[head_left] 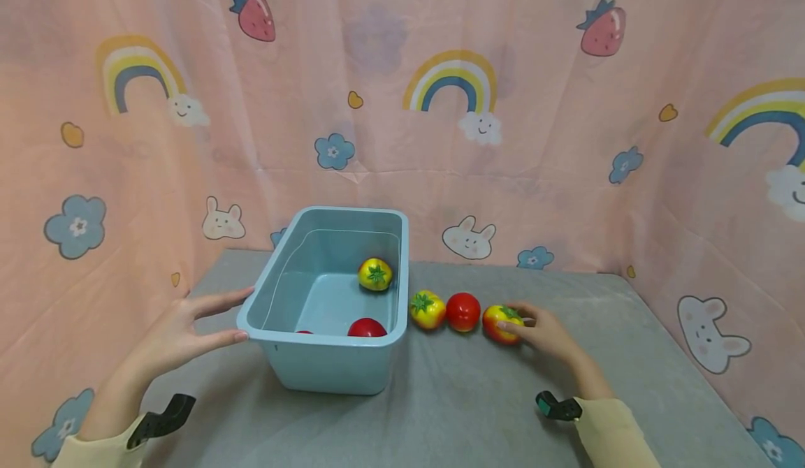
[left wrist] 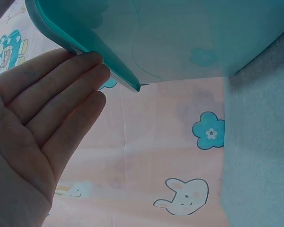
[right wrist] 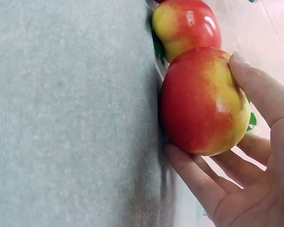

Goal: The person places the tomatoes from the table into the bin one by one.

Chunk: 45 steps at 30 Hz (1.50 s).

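A light blue plastic bin (head_left: 333,367) stands on the table, with a yellow tomato (head_left: 375,274) and a red tomato (head_left: 367,327) inside. Part of another red item (head_left: 305,332) shows behind its near rim. My left hand (head_left: 179,328) touches the bin's left rim with straight fingers; the left wrist view shows the fingertips against the rim (left wrist: 118,78). My right hand (head_left: 547,332) holds a red-and-yellow tomato (head_left: 499,325) with green leaves, thumb on one side and fingers on the other. In the right wrist view this tomato (right wrist: 203,101) is at the table surface.
Left of the held tomato, a red tomato (head_left: 463,312) and a yellow-red tomato (head_left: 428,310) sit in a row beside the bin's right wall. A grey cloth covers the table (head_left: 465,412). Pink printed curtains (head_left: 534,195) rise behind and at both sides.
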Available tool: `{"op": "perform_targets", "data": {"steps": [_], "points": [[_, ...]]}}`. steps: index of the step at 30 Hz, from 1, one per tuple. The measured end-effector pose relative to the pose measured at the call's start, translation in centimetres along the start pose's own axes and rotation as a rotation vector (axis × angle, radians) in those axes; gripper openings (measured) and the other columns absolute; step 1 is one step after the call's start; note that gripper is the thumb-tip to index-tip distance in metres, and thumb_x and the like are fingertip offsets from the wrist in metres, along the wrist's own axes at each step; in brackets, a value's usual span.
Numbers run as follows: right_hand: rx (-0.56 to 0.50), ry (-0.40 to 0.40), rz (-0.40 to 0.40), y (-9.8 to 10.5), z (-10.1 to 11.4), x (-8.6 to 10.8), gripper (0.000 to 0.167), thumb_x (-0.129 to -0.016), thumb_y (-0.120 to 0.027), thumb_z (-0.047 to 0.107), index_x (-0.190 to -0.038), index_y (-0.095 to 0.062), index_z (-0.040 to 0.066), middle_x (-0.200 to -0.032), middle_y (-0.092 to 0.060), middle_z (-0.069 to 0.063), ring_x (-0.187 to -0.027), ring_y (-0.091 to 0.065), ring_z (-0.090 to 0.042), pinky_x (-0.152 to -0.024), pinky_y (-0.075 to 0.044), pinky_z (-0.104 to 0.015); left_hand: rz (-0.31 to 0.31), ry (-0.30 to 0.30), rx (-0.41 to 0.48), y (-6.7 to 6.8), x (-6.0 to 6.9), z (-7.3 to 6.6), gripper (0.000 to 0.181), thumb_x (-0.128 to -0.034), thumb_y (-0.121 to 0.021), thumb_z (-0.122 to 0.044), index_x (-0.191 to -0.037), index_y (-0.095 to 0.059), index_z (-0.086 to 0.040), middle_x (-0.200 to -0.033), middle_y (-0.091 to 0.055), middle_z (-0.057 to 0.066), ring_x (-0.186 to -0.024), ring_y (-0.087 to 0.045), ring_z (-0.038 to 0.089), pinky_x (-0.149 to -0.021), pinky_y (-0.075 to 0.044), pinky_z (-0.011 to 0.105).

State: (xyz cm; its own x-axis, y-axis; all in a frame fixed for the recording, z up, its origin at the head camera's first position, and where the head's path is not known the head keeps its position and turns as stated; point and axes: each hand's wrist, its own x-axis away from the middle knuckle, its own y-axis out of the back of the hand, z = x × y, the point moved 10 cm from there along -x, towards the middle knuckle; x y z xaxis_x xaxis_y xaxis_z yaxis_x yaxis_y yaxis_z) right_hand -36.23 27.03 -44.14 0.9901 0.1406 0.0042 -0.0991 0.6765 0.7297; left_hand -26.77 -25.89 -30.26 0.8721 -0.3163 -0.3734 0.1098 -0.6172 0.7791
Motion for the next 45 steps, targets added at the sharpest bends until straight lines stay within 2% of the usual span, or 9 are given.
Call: {"op": "perform_targets", "data": {"steps": [8,20,26,32,37,45], "points": [[0.001,-0.010,-0.007,0.2,-0.3,0.0,0.066,-0.086,-0.063,0.051,-0.133,-0.051,0.006,-0.133,-0.052,-0.021,-0.114,-0.053,-0.042,-0.086,-0.052,-0.047,0.009,0.010,-0.004,-0.1,0.0,0.0,0.059,-0.0787,-0.077,-0.032,-0.133,-0.055,-0.029,-0.128,-0.061,-0.007,-0.113,-0.051,-0.009,-0.088,-0.047,0.025],[0.019,-0.033,0.000,1.0,-0.1,0.1,0.069,-0.085,-0.063,0.053,-0.136,-0.049,0.009,-0.134,-0.050,-0.021,-0.117,-0.051,-0.043,-0.088,-0.051,-0.049,0.003,0.001,0.012,0.0,-0.2,-0.2,0.059,-0.0782,-0.078,-0.031,-0.133,-0.056,-0.029,-0.128,-0.062,-0.006,-0.113,-0.051,-0.009,-0.088,-0.044,0.018],[0.050,-0.037,-0.010,1.6,0.8,0.2,0.070,-0.084,-0.062,0.056,-0.135,-0.050,0.009,-0.134,-0.051,-0.021,-0.116,-0.053,-0.041,-0.088,-0.051,-0.050,0.007,0.001,0.015,-0.1,-0.2,-0.2,0.059,-0.0781,-0.078,-0.032,-0.133,-0.056,-0.030,-0.128,-0.062,-0.007,-0.113,-0.051,-0.009,-0.088,-0.044,0.017],[0.038,-0.019,-0.016,2.2,1.9,0.1,0.068,-0.085,-0.062,0.055,-0.135,-0.050,0.010,-0.133,-0.052,-0.020,-0.115,-0.053,-0.040,-0.088,-0.051,-0.049,0.002,-0.005,0.017,0.0,-0.2,-0.2,0.059,-0.0781,-0.078,-0.030,-0.133,-0.056,-0.029,-0.127,-0.062,-0.006,-0.113,-0.051,-0.010,-0.088,-0.043,0.015],[0.031,0.011,-0.017,2.6,2.8,-0.1,0.067,-0.085,-0.063,0.054,-0.134,-0.050,0.011,-0.132,-0.053,-0.019,-0.115,-0.054,-0.040,-0.086,-0.052,-0.048,0.005,0.008,0.015,0.0,-0.1,-0.1,0.058,-0.0785,-0.078,-0.031,-0.133,-0.056,-0.028,-0.128,-0.062,-0.006,-0.112,-0.050,-0.011,-0.088,-0.044,0.019],[0.037,0.075,-0.042,3.5,5.0,-0.2,0.064,-0.084,-0.065,0.051,-0.131,-0.053,0.009,-0.130,-0.055,-0.019,-0.113,-0.055,-0.040,-0.081,-0.055,-0.043,0.004,0.001,0.022,0.0,0.0,-0.1,0.058,-0.0788,-0.078,-0.029,-0.133,-0.057,-0.026,-0.127,-0.062,-0.004,-0.112,-0.049,-0.012,-0.088,-0.044,0.018]]}}
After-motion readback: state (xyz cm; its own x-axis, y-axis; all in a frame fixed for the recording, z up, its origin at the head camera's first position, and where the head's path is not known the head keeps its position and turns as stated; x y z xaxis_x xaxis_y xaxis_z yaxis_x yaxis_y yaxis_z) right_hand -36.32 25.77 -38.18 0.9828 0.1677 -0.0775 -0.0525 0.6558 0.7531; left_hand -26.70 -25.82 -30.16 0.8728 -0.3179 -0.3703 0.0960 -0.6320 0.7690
